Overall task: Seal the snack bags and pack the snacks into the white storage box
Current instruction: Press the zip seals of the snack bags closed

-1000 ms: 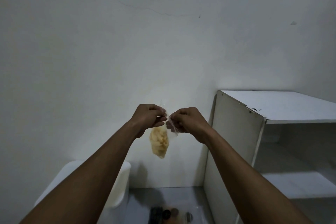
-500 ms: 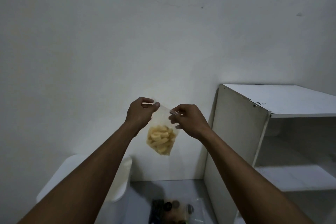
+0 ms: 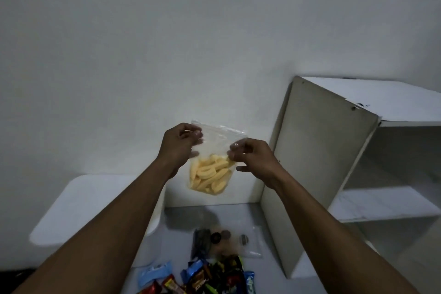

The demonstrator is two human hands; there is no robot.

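I hold a clear zip bag [image 3: 214, 148] of pale yellow snack sticks up in front of the wall. My left hand [image 3: 179, 144] pinches its top left corner and my right hand [image 3: 250, 155] pinches its right edge just below the zip strip. The bag hangs flat and spread between them. Low at the left stands the white storage box [image 3: 95, 207], lid on, partly behind my left forearm. On the floor below lies a second clear bag [image 3: 229, 241] with dark round cookies, and a pile of wrapped snacks [image 3: 210, 277].
A white open shelf unit [image 3: 334, 150] stands close on the right, its side panel beside my right hand. A plain white wall is directly ahead. The grey floor [image 3: 186, 217] runs between the box and the shelf.
My hands have moved apart, spreading the bag's top flat where it was bunched. The view has tilted down, so the pile of wrapped snacks now shows.
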